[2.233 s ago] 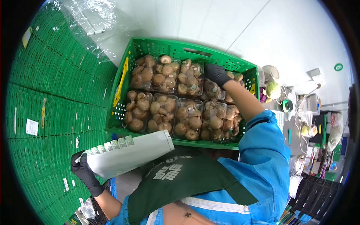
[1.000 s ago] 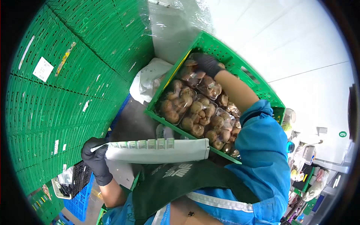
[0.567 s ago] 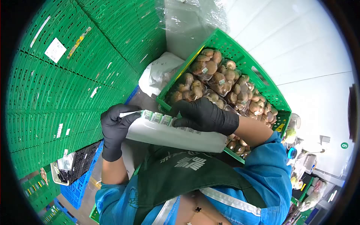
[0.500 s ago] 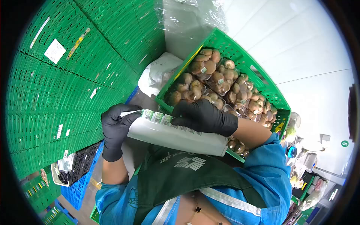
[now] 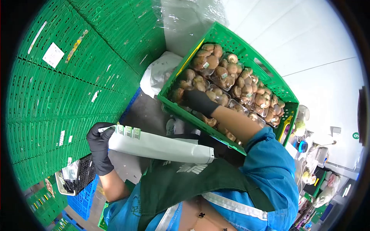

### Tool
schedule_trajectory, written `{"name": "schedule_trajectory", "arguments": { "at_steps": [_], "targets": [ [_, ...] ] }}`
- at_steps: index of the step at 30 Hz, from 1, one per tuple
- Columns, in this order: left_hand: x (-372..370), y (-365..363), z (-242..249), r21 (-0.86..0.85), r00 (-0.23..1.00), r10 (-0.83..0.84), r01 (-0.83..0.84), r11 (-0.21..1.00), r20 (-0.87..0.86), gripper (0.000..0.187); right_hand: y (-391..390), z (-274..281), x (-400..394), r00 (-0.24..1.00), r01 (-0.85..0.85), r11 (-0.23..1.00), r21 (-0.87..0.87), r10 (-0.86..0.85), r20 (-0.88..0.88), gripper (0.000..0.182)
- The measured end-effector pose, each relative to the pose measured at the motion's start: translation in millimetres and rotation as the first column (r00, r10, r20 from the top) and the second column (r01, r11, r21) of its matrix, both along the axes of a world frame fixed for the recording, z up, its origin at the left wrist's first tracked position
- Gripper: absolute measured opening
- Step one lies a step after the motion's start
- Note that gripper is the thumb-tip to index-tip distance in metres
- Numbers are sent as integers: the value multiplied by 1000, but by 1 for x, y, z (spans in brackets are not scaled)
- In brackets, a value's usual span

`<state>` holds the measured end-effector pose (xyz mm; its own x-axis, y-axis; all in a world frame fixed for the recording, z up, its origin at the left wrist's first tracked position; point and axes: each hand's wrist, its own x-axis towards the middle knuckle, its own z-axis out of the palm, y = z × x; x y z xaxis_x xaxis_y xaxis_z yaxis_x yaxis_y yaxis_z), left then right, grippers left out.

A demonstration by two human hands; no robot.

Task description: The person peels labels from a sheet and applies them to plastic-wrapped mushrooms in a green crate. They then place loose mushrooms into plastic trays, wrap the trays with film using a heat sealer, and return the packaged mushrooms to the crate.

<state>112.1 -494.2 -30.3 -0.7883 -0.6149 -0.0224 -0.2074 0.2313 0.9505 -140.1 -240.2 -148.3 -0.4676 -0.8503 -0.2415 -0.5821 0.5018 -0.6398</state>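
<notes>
My left hand [image 5: 100, 144], in a black glove, pinches one end of a long white label sheet [image 5: 162, 147]. Several small green-and-white labels [image 5: 128, 131] show on its upper edge beside my fingers. The sheet hangs slantwise in front of my dark green apron [image 5: 192, 184]. My right hand [image 5: 199, 102], also gloved in black, reaches into a green crate [image 5: 285, 90] full of clear-wrapped packs of brown mushrooms. It is at a mushroom pack [image 5: 178, 95] in the crate's near left corner; its fingertips are hidden. Some packs, such as the mushroom pack [image 5: 208, 63] at the back, carry a small label.
Stacked green crates [image 5: 77, 96] form a wall on the left. A white sack [image 5: 158, 73] lies behind the mushroom crate. At lower left are a blue pallet [image 5: 83, 198] and a black basket [image 5: 85, 171]. Cluttered goods and a blue tape roll [image 5: 303, 146] stand at right.
My right hand has left the label sheet and gone into the crate, to the near left packs. My left hand has moved left and down with the sheet; fewer labels show on it.
</notes>
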Motion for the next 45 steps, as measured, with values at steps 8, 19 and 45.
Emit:
{"name": "schedule_trajectory", "arguments": {
  "at_steps": [8,19,45],
  "targets": [
    [0,-3,-2,-60,1000,-15,14,998,-19,13,58,16,-32,995,-39,983,179,21,100,23],
    [-48,15,0,-20,983,-181,181,983,-11,13,170,13,-11,981,-5,995,99,-14,196,36],
    [-271,159,96,-554,795,-377,63,830,-475,17,351,119,112,376,911,380,-160,-925,-55,44]
  ]
}}
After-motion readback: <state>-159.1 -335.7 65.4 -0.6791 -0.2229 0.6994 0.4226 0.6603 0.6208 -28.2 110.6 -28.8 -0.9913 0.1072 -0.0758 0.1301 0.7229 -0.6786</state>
